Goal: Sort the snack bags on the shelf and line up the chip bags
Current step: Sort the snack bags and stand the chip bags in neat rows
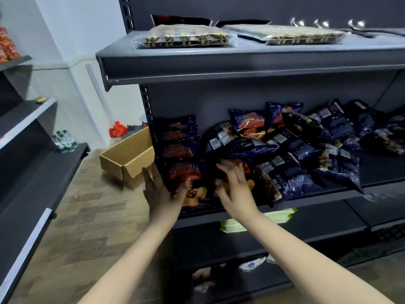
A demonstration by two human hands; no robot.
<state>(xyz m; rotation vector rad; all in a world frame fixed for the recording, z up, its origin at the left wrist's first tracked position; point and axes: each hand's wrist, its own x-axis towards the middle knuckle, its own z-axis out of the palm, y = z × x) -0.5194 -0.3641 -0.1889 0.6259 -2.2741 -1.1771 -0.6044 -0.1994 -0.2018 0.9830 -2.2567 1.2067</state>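
Hands are touching chip bags (291, 178).
Left hand (158, 189) pressing front bag (186, 174), right hand (233, 187) resting on neighbouring bag (249, 170), fingers all outstretched.

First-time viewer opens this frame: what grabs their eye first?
Two bare hands at the middle shelf's front edge: the left hand rests against the front chip bag of a tidy row, the right hand touches the bag beside it. To their right, a jumbled heap of dark blue bags sprawls over the same shelf.
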